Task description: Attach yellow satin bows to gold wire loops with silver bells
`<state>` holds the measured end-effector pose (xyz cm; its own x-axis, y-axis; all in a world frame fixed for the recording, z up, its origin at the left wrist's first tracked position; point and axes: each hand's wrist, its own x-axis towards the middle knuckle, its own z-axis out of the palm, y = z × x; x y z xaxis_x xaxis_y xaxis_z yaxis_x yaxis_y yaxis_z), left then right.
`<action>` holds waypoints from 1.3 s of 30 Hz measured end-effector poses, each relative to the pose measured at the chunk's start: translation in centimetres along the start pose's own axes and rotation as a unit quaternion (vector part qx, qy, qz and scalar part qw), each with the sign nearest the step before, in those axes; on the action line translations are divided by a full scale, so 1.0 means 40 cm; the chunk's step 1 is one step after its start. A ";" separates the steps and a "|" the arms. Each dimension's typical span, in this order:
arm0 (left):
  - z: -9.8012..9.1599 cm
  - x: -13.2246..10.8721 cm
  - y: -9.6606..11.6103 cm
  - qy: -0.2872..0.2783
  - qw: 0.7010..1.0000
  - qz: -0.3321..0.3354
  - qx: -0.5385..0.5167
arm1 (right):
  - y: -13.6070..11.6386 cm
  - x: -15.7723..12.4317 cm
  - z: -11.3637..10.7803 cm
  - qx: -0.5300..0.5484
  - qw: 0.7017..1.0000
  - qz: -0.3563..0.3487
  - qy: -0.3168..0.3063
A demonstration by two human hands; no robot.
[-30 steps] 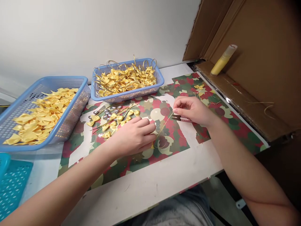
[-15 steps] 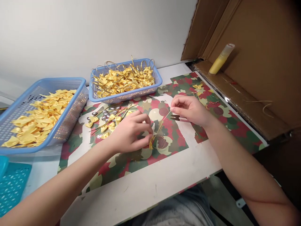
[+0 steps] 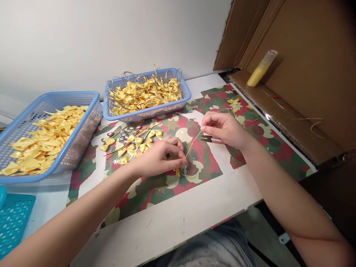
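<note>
Between my hands runs a thin gold cord [image 3: 193,142]. My right hand [image 3: 222,128] pinches its upper end between thumb and fingertips. Lower down, the thumb and fingertips of my left hand [image 3: 164,155] close on the same cord. A loop of the cord hangs below my left fingertips, over the patterned sheet, with a small yellow bow [image 3: 177,172] beside it, partly hidden by that hand. Loose yellow bows [image 3: 126,150], silver bells [image 3: 122,138] and gold cords lie to the left of my left hand.
A blue basket [image 3: 147,109] of bows with gold loops stands at the back; another blue basket [image 3: 57,163] of yellow bows is at the left. A teal basket [image 3: 16,211] sits at the lower left. A yellow tube [image 3: 258,74] stands on the cardboard ledge at right.
My left hand has shifted right and its fingertips have come onto the cord, uncovering more loose bows behind it. My right hand has hardly moved.
</note>
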<state>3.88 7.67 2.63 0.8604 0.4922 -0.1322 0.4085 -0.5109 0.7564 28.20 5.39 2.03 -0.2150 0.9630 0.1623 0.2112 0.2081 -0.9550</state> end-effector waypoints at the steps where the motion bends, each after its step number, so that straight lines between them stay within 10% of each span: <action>1: 0.001 -0.002 -0.002 -0.001 1.000 0.004 0.000 | -0.001 0.001 -0.001 -0.002 1.000 0.002 0.005; 21: 0.031 -0.049 -0.011 0.084 0.996 0.012 0.025 | 0.001 0.007 -0.011 -0.040 0.996 0.003 0.080; 28: 0.059 -0.060 -0.004 0.156 0.987 0.015 0.023 | 0.016 0.003 0.035 -0.217 0.971 -0.030 0.098; 35: 0.077 -0.063 -0.001 0.237 0.971 0.013 0.018 | -0.016 -0.019 0.101 -0.204 0.966 -0.096 -0.124; 39: 0.078 -0.064 -0.002 0.252 0.967 0.021 0.027 | -0.006 -0.020 0.129 -0.175 0.971 -0.080 -0.143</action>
<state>2.58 4.25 0.92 0.6236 0.7449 0.2372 0.4038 -0.5667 0.7181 23.39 3.66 0.83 -0.5168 0.8374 0.1782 0.4541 0.4446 -0.7721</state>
